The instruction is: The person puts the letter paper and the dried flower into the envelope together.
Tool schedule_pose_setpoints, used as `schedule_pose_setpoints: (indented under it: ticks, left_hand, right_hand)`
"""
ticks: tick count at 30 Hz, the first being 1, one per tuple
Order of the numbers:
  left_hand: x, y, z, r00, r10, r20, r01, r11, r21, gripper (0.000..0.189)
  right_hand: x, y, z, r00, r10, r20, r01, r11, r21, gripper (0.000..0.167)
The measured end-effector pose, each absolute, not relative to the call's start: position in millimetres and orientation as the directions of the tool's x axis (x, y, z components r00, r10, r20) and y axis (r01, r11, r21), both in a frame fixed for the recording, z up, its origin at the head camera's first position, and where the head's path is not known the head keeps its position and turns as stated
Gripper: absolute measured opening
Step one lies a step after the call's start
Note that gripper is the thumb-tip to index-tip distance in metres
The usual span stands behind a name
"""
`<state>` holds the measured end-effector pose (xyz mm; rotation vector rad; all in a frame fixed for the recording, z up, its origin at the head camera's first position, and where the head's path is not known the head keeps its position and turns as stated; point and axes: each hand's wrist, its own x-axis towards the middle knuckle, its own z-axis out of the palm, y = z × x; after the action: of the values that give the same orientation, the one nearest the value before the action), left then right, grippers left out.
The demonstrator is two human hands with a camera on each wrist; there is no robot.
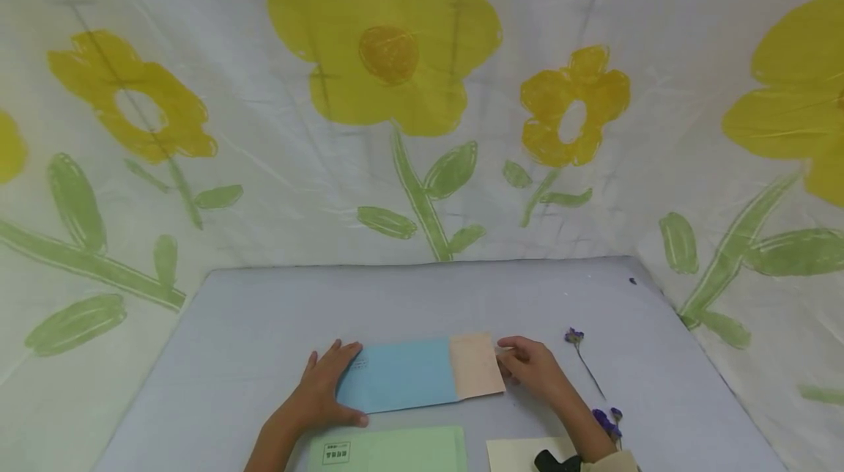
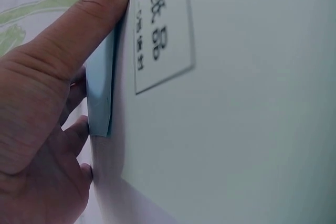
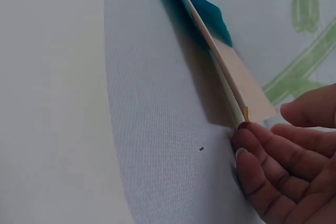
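Note:
A blue envelope point(image 1: 402, 375) lies flat across the middle of the table in the head view. From its right end sticks a pale peach card point(image 1: 476, 366), its near edge seen side-on in the right wrist view. My left hand point(image 1: 324, 388) spreads over the envelope's left end, the thumb along the near edge and fingers at the far one. At the card's outer end, my right hand point(image 1: 535, 369) pinches the edge with its fingertips. A tiny yellow bit point(image 3: 246, 113) shows right at those fingertips. Part of the card is hidden inside the envelope's mouth.
A pale green envelope point(image 1: 389, 450) with a printed box lies just in front. Cream paper point(image 1: 514, 450) lies under the right forearm. Purple dried flowers, one sprig point(image 1: 580, 351) and another cluster point(image 1: 606, 422), lie to the right. A flower-painted curtain point(image 1: 316, 179) rises behind the table.

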<state>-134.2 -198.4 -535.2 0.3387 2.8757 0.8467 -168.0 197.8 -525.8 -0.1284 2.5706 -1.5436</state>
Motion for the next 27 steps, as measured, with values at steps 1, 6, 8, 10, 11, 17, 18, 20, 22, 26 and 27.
schedule_pose_setpoints:
  ticks: [1,6,8,10,11,17,18,20,22,26,27]
  left_hand:
    - [-134.0,-198.1,-534.9,-0.967,0.249,-0.056,0.179,0.817,0.549,0.124]
    - [-132.7,-197.4,-533.1,-0.966,0.253,-0.051,0.183,0.811,0.555,0.124]
    - [-132.5,-197.7,-532.8,-0.966,0.255,-0.045,0.189,0.812,0.552,0.123]
    - [-132.6,-197.9,-533.0,-0.966,0.253,-0.046,0.188,0.816,0.546,0.123]
    - [-132.6,-198.0,-532.9,-0.966,0.253,-0.048,0.187,0.818,0.544,0.124]
    - [-133.5,-197.8,-532.9,-0.968,0.247,-0.05,0.18,0.817,0.548,0.123]
    - [-133.7,-197.7,-533.5,-0.967,0.248,-0.048,0.182,0.815,0.551,0.123]
    - [-134.0,-197.7,-534.0,-0.968,0.248,-0.05,0.18,0.815,0.551,0.123]
    - [-134.1,-197.9,-534.4,-0.968,0.247,-0.053,0.177,0.815,0.552,0.124]
    - [-133.6,-198.1,-533.5,-0.968,0.242,-0.06,0.17,0.816,0.553,0.124]
    - [-133.7,-198.1,-533.3,-0.968,0.242,-0.06,0.17,0.816,0.553,0.124]
  right_hand:
    - [-167.5,197.4,-525.6,-0.986,-0.145,-0.077,0.001,0.466,-0.885,0.026]
    - [-165.6,195.5,-523.6,-0.985,-0.157,-0.075,-0.009,0.473,-0.881,0.027]
    - [-165.3,194.6,-522.7,-0.983,-0.17,-0.071,-0.019,0.474,-0.881,0.028]
    - [-165.3,193.4,-521.6,-0.98,-0.189,-0.066,-0.032,0.469,-0.883,0.028]
    - [-165.3,192.7,-521.2,-0.978,-0.199,-0.064,-0.036,0.465,-0.885,0.028]
    - [-166.5,186.4,-520.2,-0.967,-0.25,-0.054,-0.068,0.451,-0.89,0.028]
    - [-166.7,185.0,-520.2,-0.965,-0.256,-0.051,-0.073,0.454,-0.888,0.028]
    - [-166.7,181.8,-519.5,-0.962,-0.268,-0.049,-0.081,0.454,-0.887,0.028]
    - [-166.3,178.4,-519.1,-0.958,-0.284,-0.046,-0.093,0.455,-0.885,0.028]
    - [-166.0,173.6,-520.1,-0.945,-0.325,-0.036,-0.119,0.446,-0.887,0.03]
    - [-166.0,172.8,-520.6,-0.942,-0.334,-0.032,-0.128,0.446,-0.886,0.029]
